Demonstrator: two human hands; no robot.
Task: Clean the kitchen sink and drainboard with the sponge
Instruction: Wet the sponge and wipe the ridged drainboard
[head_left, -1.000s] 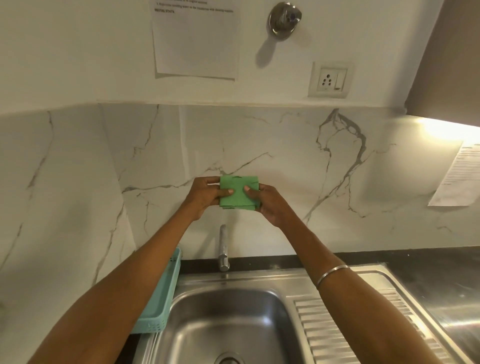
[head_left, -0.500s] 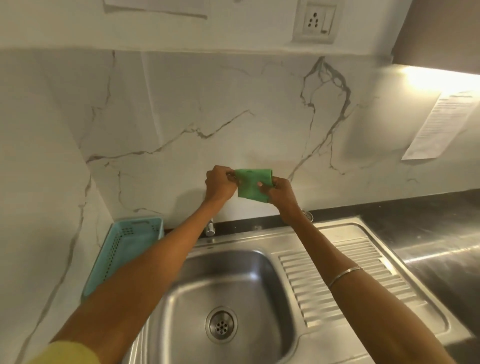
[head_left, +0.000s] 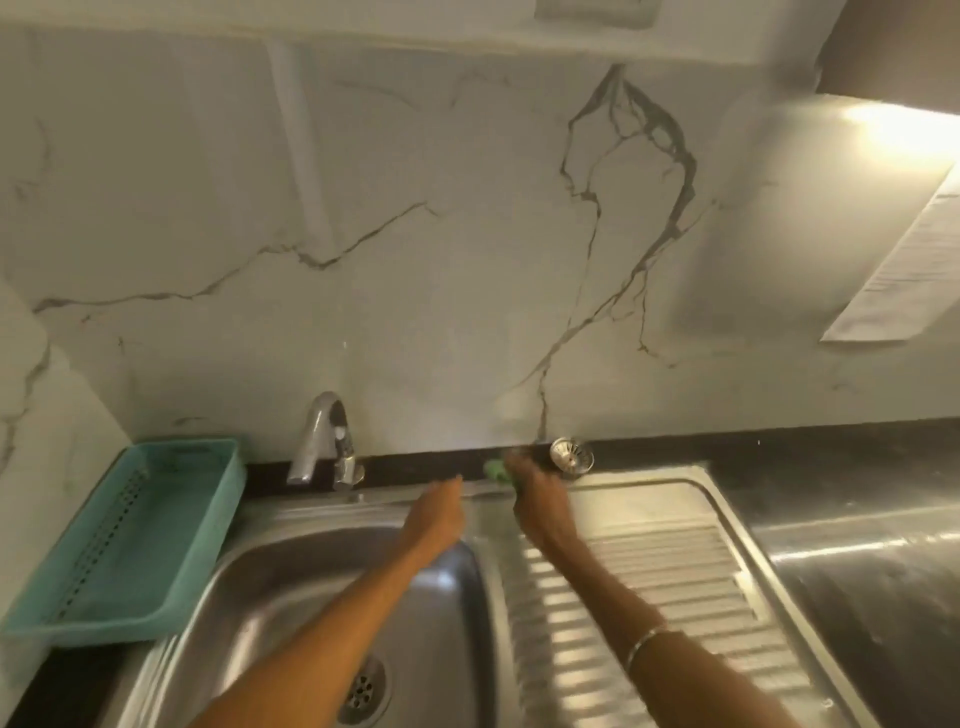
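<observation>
Both hands reach to the back rim of the steel sink (head_left: 322, 577). The right hand (head_left: 540, 499) seems, through the blur, to press the green sponge (head_left: 493, 470) down there, just left of the drainboard (head_left: 670, 571) and near a metal strainer (head_left: 571, 456). The left hand (head_left: 436, 512) lies beside it with fingers outstretched, holding nothing. A teal tray (head_left: 156, 525) sits left of the tap (head_left: 324, 441).

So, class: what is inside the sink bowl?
Inside the sink bowl only the drain shows, at its bottom. The left forearm crosses above the bowl and covers part of its floor, so anything beneath it cannot be seen.
</observation>
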